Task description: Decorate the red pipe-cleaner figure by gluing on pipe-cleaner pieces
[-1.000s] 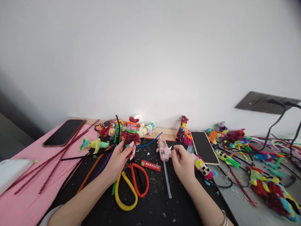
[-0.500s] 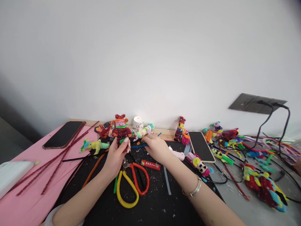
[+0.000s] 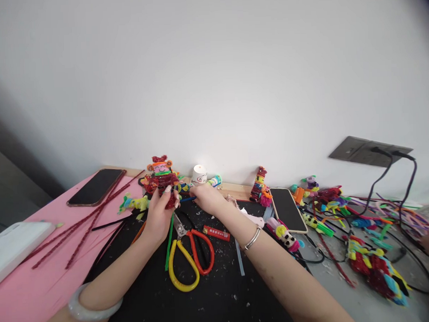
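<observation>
L fingers [image 3: 164, 199] round doll [image 3: 161, 180], R hand [image 3: 208, 199] palm-down

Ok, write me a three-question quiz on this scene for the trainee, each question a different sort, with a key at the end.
1. Multiple choice: what does the left hand hold?
A) a phone
B) a red figure with a pink face
C) a white cup

2. True or false: looking at the scissors on the black mat, both handle loops are yellow.

3. Fill in: the silver bracelet is worn on the person's own ____ side.

Key:
1. B
2. False; one loop is yellow, the other red.
3. right
</observation>
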